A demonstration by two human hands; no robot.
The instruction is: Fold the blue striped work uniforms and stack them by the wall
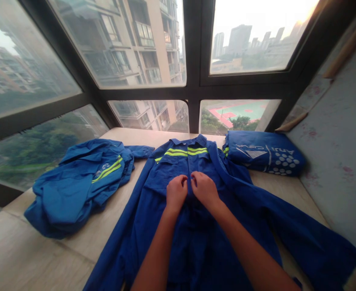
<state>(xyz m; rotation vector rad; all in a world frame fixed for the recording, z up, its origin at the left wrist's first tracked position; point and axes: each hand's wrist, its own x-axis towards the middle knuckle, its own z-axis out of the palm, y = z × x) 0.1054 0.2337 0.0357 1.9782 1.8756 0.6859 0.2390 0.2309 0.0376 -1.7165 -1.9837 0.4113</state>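
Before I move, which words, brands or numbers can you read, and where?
"ANJI": upside down, on the folded blue workwear at right.
"CEVA": upside down, same folded workwear.
Too blurred to read: small print on the crumpled blue work jacket at left.

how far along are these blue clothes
The bundle on the right looks done, neatly folded. In hand: the middle jacket, spread out, with the left hand and right hand at its front. Apparently left: folding that one and the rumpled garment on the left.
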